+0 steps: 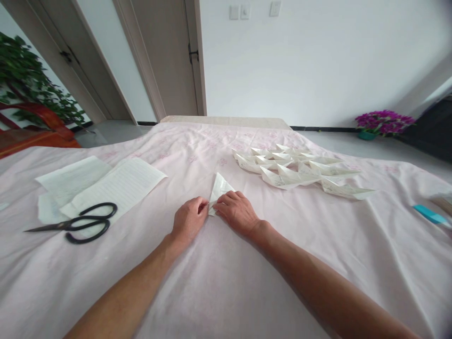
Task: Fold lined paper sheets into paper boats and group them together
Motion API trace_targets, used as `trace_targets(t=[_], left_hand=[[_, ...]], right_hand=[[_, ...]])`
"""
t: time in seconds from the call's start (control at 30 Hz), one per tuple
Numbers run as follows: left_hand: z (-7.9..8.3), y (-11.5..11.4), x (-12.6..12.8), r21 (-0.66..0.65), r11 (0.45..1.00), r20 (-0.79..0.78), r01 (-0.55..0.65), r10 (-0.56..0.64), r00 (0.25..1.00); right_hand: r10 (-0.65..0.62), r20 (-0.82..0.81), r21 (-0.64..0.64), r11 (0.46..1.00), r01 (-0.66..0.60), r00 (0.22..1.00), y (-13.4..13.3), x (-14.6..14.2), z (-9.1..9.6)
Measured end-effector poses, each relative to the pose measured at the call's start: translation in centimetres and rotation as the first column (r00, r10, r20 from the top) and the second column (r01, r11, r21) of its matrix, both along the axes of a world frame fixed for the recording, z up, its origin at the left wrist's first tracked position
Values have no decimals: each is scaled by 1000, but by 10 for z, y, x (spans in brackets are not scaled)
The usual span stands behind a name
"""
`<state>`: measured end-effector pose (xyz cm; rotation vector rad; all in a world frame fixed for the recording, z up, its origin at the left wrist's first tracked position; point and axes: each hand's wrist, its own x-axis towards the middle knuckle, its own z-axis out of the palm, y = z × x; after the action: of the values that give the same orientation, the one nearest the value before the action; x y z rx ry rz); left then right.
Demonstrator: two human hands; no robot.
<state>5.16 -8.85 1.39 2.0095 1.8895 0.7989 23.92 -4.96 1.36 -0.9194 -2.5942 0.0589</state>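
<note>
A folded piece of white paper [219,184], pointed at the top, lies on the cloth in front of me. My left hand [191,215] pinches its lower left corner between thumb and fingers. Across its lower right part rests my right hand [236,210], fingers bent and pressed onto the paper, so much of that edge is hidden. Beyond my right hand, several folded paper boats [287,178] stand grouped on the cloth.
Black-handled scissors [88,223] lie partly on loose written sheets [116,183] at the left. A pink patterned cloth [226,292] with wrinkles covers the surface. Some blue item [429,214] is at the right edge. A red wooden chair [38,129] stands at the far left.
</note>
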Motion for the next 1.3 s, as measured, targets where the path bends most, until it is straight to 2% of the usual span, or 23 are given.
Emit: trace_targets(t=[0.23, 0.47, 0.63, 0.87, 1.13, 1.3], left_hand=[[0, 1, -2, -8, 1000, 9, -10, 10, 1000], [-4, 2, -4, -10, 1000, 6, -21, 21, 1000], [-1, 2, -3, -38, 999, 21, -36, 37, 999], [-2, 4, -5, -64, 996, 30, -60, 62, 998], [-3, 5, -5, -87, 994, 28, -71, 74, 997], [-3, 5, -5, -85, 994, 46, -68, 72, 996]], right_hand=[[55, -44, -122, 991, -60, 998, 4, 7, 11], [70, -37, -74, 995, -72, 997, 6, 2, 2], [33, -88, -91, 995, -41, 996, 3, 0, 3], [33, -168, -167, 984, -62, 985, 0, 1, 1], [17, -93, -108, 994, -26, 996, -6, -3, 1], [2, -112, -134, 991, -17, 994, -8, -4, 2]])
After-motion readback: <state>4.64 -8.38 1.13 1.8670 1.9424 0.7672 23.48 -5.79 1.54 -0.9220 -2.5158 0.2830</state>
